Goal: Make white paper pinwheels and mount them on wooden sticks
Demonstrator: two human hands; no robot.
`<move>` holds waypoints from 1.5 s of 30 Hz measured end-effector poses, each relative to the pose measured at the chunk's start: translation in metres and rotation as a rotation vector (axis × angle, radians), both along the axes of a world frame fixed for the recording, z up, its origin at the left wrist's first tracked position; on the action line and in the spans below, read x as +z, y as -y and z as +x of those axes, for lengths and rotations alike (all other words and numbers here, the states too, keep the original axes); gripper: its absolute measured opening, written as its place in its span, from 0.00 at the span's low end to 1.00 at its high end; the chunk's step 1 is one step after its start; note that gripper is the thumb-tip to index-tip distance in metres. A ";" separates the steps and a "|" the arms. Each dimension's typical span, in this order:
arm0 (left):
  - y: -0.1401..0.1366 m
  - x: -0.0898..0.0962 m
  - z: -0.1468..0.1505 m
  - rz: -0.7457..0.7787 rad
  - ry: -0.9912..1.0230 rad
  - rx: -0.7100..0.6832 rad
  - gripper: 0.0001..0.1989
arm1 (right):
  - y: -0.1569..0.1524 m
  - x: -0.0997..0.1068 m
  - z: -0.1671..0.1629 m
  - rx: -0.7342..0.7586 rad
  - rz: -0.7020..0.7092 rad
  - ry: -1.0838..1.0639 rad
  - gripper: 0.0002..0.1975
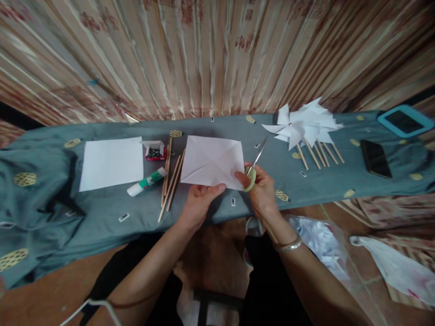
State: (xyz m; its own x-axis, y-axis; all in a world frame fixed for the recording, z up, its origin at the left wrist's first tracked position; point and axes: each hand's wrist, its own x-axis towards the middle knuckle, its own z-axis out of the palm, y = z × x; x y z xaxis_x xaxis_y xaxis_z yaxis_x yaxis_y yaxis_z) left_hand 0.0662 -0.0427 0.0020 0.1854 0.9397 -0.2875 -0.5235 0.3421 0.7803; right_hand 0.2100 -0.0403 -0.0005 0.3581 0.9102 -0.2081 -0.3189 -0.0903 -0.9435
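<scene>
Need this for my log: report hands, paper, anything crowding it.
Left hand grips creased paper at near edge. Right hand holds scissors, blades off the paper. Wooden sticks close by paper's left edge.

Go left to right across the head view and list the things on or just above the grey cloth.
Blank white sheet, small red box, loose wooden sticks, creased paper, scissors, white pinwheels, black phone, blue-framed device.
</scene>
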 end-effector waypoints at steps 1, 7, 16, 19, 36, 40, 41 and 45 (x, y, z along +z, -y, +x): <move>-0.001 -0.001 0.001 0.002 -0.003 0.027 0.23 | 0.001 0.000 -0.003 0.007 -0.011 0.004 0.23; -0.007 -0.004 -0.001 -0.005 -0.055 0.117 0.19 | 0.004 0.001 -0.007 0.074 -0.035 0.056 0.23; -0.019 0.002 -0.020 -0.051 -0.048 0.213 0.17 | 0.008 -0.002 0.003 0.080 -0.040 0.198 0.22; -0.020 0.000 -0.022 -0.087 -0.009 0.208 0.16 | 0.008 -0.001 0.007 0.078 -0.032 0.203 0.22; -0.018 -0.003 -0.022 -0.141 0.029 0.108 0.18 | 0.011 -0.002 0.030 0.131 0.027 0.355 0.17; -0.016 0.001 -0.019 -0.175 0.095 0.102 0.22 | 0.011 -0.002 0.029 0.123 0.004 0.299 0.18; -0.016 0.001 -0.019 -0.180 0.106 0.100 0.22 | 0.011 -0.002 0.029 0.124 0.000 0.291 0.18; -0.015 0.001 -0.018 -0.176 0.118 0.088 0.22 | 0.011 -0.002 0.029 0.111 -0.003 0.277 0.19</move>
